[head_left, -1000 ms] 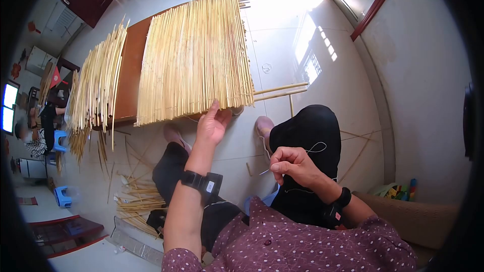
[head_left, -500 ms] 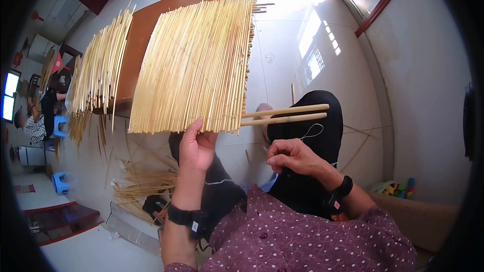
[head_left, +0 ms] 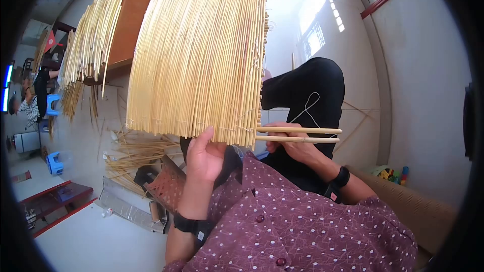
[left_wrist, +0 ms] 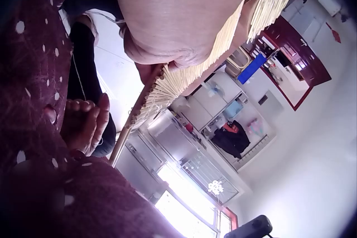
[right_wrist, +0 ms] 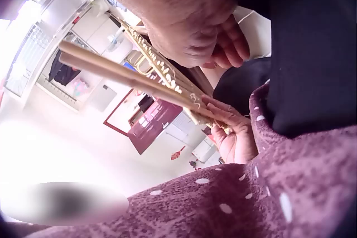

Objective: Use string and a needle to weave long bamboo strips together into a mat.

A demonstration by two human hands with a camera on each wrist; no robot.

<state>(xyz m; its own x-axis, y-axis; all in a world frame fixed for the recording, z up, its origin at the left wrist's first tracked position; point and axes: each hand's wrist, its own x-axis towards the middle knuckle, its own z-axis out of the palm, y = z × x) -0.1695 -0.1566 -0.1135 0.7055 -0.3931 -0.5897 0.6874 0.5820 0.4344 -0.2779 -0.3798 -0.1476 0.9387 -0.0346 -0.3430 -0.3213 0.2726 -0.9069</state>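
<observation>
My left hand (head_left: 204,158) grips the near edge of a mat of straw-coloured stalks (head_left: 196,55), thumb on top and fingers underneath. Thin string binds the stalks in rows. Two thicker sticks (head_left: 315,131) jut from the mat's right side and pass over my right hand (head_left: 303,152). That hand has its fingers curled and pinches a thin white string (head_left: 306,110), which loops up over my right knee; the fingertips are partly hidden by the sticks. In the right wrist view, the left hand (right_wrist: 240,140) holds the mat's edge beside the stick ends.
A brown table (head_left: 133,30) stands beyond the mat, with a pile of loose stalks (head_left: 96,30) on its left. More stalks (head_left: 136,156) lie on the floor at left. A wicker seat (head_left: 418,196) is at right, and another person (head_left: 30,103) sits far left.
The left hand has taken hold of the mat's near edge and drawn it off the table toward my body. The protruding sticks have come over the right hand, which stays curled.
</observation>
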